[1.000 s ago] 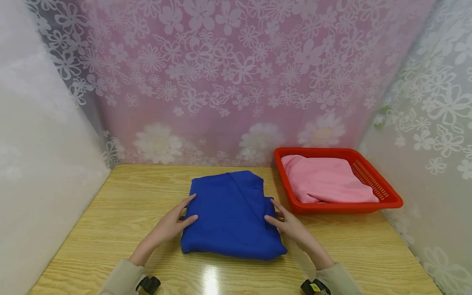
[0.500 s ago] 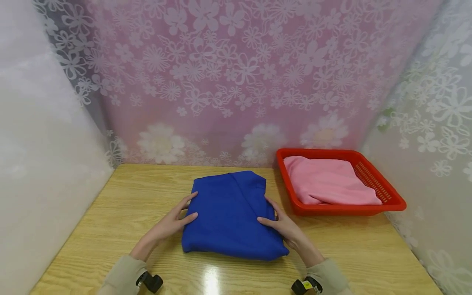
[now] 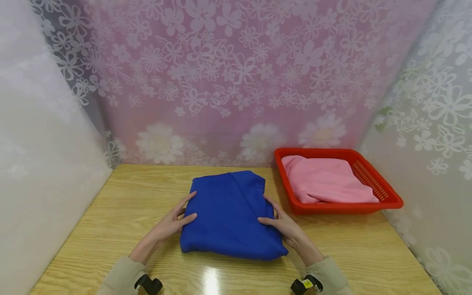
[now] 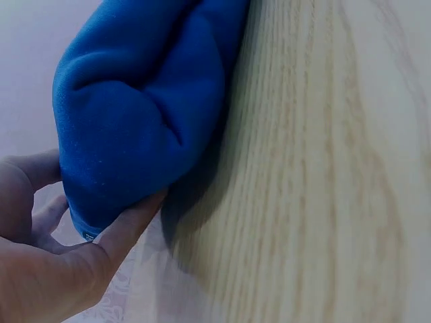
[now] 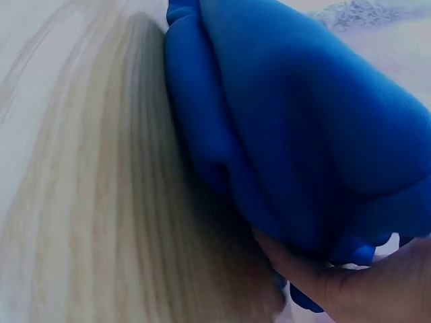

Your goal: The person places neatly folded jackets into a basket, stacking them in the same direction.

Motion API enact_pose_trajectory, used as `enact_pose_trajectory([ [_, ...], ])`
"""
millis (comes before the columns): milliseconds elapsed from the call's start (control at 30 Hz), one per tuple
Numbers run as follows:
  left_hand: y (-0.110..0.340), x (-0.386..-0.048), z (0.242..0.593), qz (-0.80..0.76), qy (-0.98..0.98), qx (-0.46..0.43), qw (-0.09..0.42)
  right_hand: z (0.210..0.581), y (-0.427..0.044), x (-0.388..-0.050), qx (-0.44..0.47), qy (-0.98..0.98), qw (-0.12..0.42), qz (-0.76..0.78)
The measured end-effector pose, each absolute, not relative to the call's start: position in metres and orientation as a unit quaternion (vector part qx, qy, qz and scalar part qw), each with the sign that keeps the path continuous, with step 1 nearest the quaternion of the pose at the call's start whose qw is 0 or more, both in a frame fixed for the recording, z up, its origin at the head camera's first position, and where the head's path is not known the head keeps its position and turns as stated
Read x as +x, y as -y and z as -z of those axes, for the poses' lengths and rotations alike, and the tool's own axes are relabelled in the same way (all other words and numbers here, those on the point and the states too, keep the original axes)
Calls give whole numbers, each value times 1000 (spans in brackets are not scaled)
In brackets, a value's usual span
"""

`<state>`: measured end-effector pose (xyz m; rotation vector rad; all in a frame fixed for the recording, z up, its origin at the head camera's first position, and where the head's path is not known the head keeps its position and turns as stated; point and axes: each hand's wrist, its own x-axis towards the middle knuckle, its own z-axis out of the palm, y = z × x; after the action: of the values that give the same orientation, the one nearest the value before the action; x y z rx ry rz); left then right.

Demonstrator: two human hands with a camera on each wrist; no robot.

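Note:
A folded blue garment (image 3: 228,217) lies on the wooden table in the head view, a diagonal fold line crossing its top. My left hand (image 3: 169,223) holds its left edge, thumb on top. In the left wrist view, a finger reaches beneath the rolled end of the garment (image 4: 128,134), and the thumb is on the other side. At the right edge my right hand (image 3: 285,225) grips the garment, thumb on the upper face and the other fingers mostly hidden. The right wrist view shows the layered blue edge (image 5: 289,114) with a finger tucked underneath.
A red plastic basket (image 3: 332,209) stands at the back right, with a folded pink cloth (image 3: 328,180) inside. Flowered curtains (image 3: 221,82) hang behind the wooden table (image 3: 129,196) and along both sides.
My right hand has shifted inward to the left, its thumb now further onto the garment and its fingers around the edge. The left hand and the garment have hardly moved.

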<state>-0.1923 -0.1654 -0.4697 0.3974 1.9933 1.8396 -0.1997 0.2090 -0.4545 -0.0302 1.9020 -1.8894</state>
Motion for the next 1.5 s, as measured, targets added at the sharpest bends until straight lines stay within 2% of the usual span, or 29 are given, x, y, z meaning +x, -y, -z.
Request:
enact_pose_trajectory([
  [233,164,-192,462,-676,-704,123,182,440,-209,-203,-11,-681,216,699],
  [633,164,-193,425,-676,-708,136,157,405,-214,-204,-53,-696,197,688],
  [933,153,-195,405,-673,-712,140,141,383,-226,-207,-66,-687,207,693],
  [1200,120,-210,381,-682,-701,164,131,349,-260,-212,-89,-731,165,656],
  [1333,93,-221,370,-693,-685,186,125,330,-285,-216,-109,-760,135,627],
  [1400,78,-228,366,-700,-675,200,122,320,-301,-220,-128,-791,100,590],
  [1500,52,-237,360,-709,-662,213,116,306,-325,-223,-126,-816,86,557],
])
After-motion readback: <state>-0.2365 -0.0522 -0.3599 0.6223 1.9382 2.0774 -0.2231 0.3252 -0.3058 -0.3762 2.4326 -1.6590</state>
